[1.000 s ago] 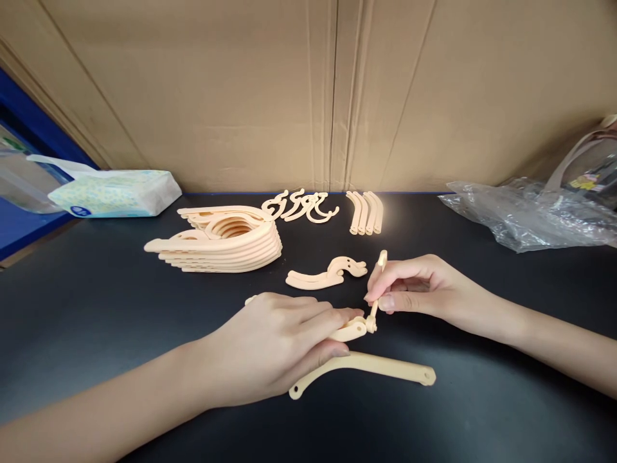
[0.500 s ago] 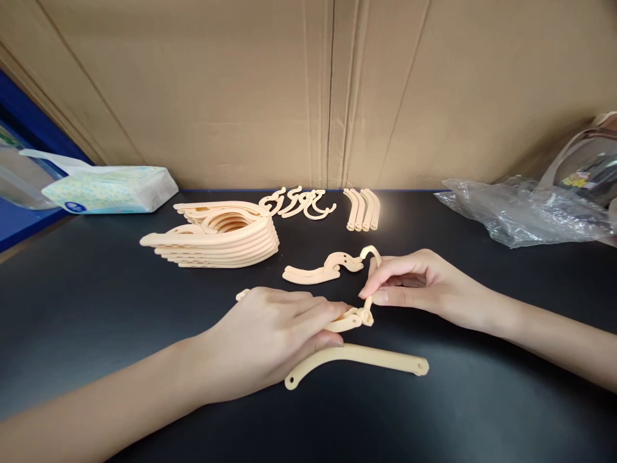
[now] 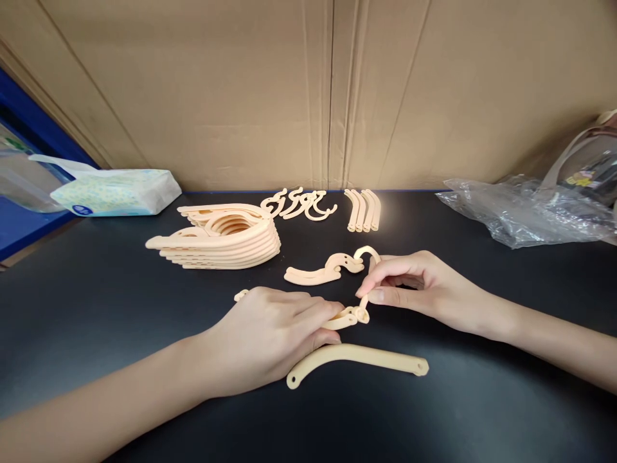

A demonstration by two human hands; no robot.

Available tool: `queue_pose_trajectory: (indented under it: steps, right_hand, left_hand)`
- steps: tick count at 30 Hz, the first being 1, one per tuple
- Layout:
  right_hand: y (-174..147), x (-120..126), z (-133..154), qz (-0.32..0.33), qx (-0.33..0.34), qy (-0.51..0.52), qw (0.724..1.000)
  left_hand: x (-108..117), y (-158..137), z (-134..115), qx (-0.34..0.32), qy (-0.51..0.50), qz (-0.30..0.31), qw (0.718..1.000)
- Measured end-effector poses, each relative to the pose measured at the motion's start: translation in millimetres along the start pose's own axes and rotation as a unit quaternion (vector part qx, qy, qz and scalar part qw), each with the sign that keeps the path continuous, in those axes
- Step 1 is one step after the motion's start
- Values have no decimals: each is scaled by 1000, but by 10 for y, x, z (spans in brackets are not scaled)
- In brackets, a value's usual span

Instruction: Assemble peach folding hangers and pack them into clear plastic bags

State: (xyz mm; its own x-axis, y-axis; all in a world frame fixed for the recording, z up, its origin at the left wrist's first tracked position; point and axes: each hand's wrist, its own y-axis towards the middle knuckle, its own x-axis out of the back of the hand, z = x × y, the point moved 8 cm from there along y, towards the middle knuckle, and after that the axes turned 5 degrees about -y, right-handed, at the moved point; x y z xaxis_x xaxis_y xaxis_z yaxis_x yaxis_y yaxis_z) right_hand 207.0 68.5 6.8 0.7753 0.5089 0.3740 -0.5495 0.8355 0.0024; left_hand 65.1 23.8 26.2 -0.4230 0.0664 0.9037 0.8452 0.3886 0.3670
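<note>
My left hand (image 3: 284, 337) is closed over a peach plastic hanger arm (image 3: 341, 320), which it holds low over the black table; most of that piece is hidden under the palm. Between thumb and fingertips, my right hand (image 3: 414, 286) pinches a peach hanger hook (image 3: 368, 252). The hook's knobbed lower end meets the tip of the hanger arm; I cannot tell whether it is seated. A loose curved hanger arm (image 3: 359, 355) lies just in front of my left hand. Beyond both hands rests a folded hanger piece (image 3: 321, 273) with a rounded middle.
A stack of peach hanger parts (image 3: 216, 241) sits at the left. Behind it lie several loose hooks (image 3: 299, 204) and several straight-ish arms (image 3: 362, 211). A tissue pack (image 3: 118, 193) is at the far left, a clear plastic bag (image 3: 520, 212) at the right. Cardboard (image 3: 216, 90) stands behind.
The hook in my right hand has shifted slightly left and tilted, its lower end closer against the hanger arm. My left hand keeps its hold almost unmoved.
</note>
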Motion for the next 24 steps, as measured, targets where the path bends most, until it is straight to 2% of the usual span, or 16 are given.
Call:
queue_pose_trajectory:
  steps: [5,24]
  right_hand:
    - [19,-16,22,7,11,-36,999]
    - [-3,21,74,-20,33,-43,998]
  left_hand:
    - [5,5,-8,-5,3,3,1000]
    - [-7,40,44,27,-18,9,999]
